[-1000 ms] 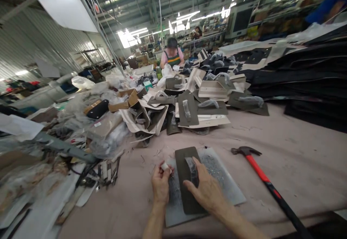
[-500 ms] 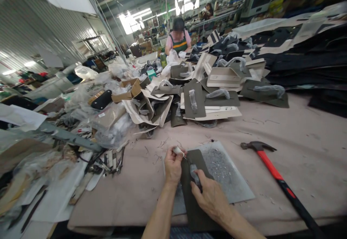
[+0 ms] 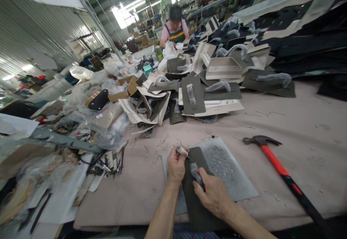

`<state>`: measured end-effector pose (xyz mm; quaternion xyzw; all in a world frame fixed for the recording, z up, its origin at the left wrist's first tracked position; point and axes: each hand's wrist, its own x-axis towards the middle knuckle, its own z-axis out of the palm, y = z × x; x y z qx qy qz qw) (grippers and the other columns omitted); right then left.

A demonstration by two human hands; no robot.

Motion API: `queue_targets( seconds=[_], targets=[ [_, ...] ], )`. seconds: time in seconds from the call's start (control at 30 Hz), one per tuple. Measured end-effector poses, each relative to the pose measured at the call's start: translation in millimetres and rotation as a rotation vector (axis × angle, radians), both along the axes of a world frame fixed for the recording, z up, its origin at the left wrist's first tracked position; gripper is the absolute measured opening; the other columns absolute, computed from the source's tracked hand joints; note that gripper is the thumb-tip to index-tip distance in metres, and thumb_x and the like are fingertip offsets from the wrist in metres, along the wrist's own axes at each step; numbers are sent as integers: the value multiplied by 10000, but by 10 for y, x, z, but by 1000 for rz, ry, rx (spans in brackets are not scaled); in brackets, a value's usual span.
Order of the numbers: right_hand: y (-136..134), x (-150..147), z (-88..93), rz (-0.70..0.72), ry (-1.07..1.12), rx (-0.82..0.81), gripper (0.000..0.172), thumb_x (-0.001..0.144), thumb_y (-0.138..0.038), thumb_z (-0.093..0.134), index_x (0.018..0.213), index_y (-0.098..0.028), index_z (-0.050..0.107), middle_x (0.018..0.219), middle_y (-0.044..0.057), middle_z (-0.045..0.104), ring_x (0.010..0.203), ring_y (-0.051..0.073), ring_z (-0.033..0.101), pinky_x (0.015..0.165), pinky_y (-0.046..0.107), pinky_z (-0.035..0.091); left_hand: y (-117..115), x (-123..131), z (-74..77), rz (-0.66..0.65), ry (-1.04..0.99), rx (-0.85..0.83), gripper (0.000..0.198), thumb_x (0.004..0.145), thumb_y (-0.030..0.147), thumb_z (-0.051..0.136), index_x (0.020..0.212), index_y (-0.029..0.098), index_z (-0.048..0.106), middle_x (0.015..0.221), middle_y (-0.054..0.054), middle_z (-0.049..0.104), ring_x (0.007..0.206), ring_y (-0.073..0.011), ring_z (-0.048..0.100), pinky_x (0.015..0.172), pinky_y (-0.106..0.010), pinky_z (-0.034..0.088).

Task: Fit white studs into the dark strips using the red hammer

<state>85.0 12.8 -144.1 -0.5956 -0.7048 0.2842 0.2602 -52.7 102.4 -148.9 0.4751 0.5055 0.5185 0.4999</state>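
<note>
- Panel [image 3: 195, 207]: on the slab [image 3: 230, 170], its near end reaching past the slab's six o'clock edge.
- Right hand [image 3: 215, 195]: at the panel's three o'clock, thumb and fingers closed on the film-wrapped handle [image 3: 195, 172].
- Left hand [image 3: 176, 166]: at ten o'clock, pinching the white-gripped tool [image 3: 181, 151], pointed towards the handle's twelve o'clock end; whether it touches is too small to tell.
- Hammer [image 3: 280, 167] near three o'clock, pile [image 3: 199, 94] at twelve.
- Risk, as I judge it: the tool could skid, scratching the panel or pricking a finger, if the unsupported near end tips.
- Since a second ago: panel slid towards six o'clock, tool brought over it, right-hand grip tightened.
</note>
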Motion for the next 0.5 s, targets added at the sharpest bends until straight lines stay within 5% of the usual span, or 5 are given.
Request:
queue_targets(
  seconds=[0.3,0.5],
  targets=[
    [-3,19,21,4,48,-59,240,941,-337,397,1075,-182,523,833,76,709,771,273,710,666,334,425,11,14,44,-21,79,3,213,884,337,665,1013,167,658,949,-80,759,901,-217,708,839,-306,533],
    [-19,289,289,99,245,-136,407,940,-393,506,1303,-209,515,985,56,699,851,204,670,754,316,499,-103,61,70,18,332,123,168,881,211,616,1045,206,653,960,-77,760,886,-230,706,821,-315,529]
  ],
)
